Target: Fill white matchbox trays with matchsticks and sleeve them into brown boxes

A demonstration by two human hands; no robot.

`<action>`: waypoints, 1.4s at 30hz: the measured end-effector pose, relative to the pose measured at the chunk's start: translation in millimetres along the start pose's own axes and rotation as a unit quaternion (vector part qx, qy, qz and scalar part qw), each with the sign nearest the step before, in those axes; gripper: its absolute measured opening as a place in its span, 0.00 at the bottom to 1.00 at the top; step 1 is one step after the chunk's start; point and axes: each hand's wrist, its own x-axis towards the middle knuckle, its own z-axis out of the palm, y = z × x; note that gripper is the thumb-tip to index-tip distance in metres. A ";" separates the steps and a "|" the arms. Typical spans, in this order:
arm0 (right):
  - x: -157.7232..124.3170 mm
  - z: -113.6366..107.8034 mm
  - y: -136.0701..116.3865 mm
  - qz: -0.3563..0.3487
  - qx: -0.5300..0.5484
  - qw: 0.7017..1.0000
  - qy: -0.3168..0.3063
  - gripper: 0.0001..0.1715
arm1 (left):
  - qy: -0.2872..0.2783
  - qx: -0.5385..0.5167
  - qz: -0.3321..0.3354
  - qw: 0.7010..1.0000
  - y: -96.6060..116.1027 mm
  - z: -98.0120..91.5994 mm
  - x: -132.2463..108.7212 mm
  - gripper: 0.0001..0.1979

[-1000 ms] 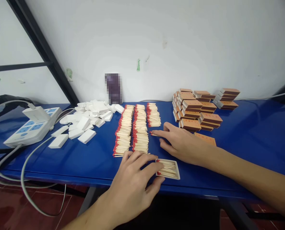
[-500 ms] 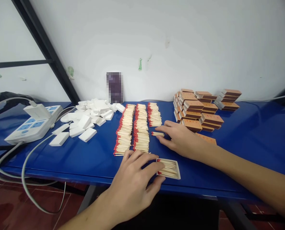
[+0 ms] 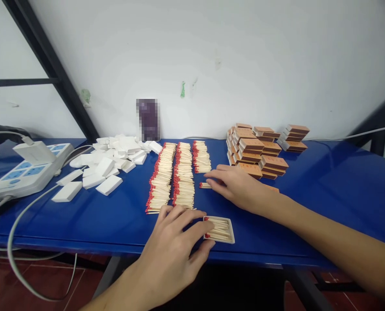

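Observation:
My left hand [image 3: 176, 242] grips the left end of a white matchbox tray [image 3: 233, 233] near the table's front edge, one finger resting on the matches [image 3: 220, 229] inside. Beyond it, my right hand [image 3: 241, 185] has its fingers around a few loose red-tipped matches [image 3: 204, 185] on the blue table; the fingers partly hide them. Two long rows of matches, the left row [image 3: 162, 177] and the middle row [image 3: 184, 177], lie left of my right hand. A shorter row [image 3: 201, 156] sits just behind its fingertips.
White trays [image 3: 115, 160] are heaped at the left, beside a power strip [image 3: 27, 172] with cables. Orange-brown matchboxes [image 3: 250, 147] are stacked at the right. A blurred purple object [image 3: 149, 119] leans against the wall [image 3: 260, 65].
The camera view has shifted, so most things appear further left. My right fingers have closed in over the small group of matches, covering more of it. My left hand keeps its hold on the tray.

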 end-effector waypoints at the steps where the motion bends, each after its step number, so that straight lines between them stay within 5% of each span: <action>1: 2.2 1.5 2.7 0.002 -0.003 1.000 0.017 0.17 | -0.002 0.000 -0.001 1.000 0.5 0.0 0.0 0.07; 9: 21.3 12.0 15.2 0.017 -0.010 1.000 0.011 0.16 | -0.012 0.002 -0.005 1.000 1.9 -0.4 2.4 0.07; 42: 17.9 10.4 12.0 0.036 0.037 0.999 -0.007 0.13 | -0.014 -0.001 -0.005 1.000 1.4 -0.8 0.9 0.06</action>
